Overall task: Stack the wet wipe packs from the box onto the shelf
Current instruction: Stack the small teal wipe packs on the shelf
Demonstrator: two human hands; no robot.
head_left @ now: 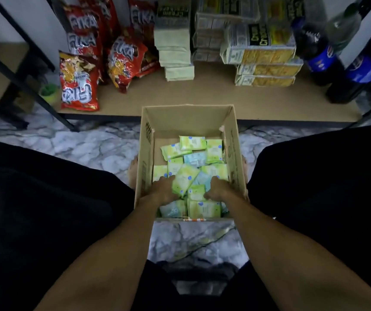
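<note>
An open cardboard box [186, 118] stands on the floor between my knees, holding several green and pale blue wet wipe packs [213, 151]. Both hands reach down into its near half. My left hand [163, 190] grips the left edge of a tilted green pack [184, 181] lying on top of the pile. My right hand [217, 190] is curled over the packs on the right, its fingers hidden among them. The brown shelf board [213, 95] lies just beyond the box, low to the floor.
On the shelf stand red snack bags [79, 84] at left, stacked pale green packs [176, 57] and yellow cracker packs [265, 70] in the middle, dark soda bottles [319, 57] at right. Black shelf posts rise on both sides. The floor is marbled grey tile.
</note>
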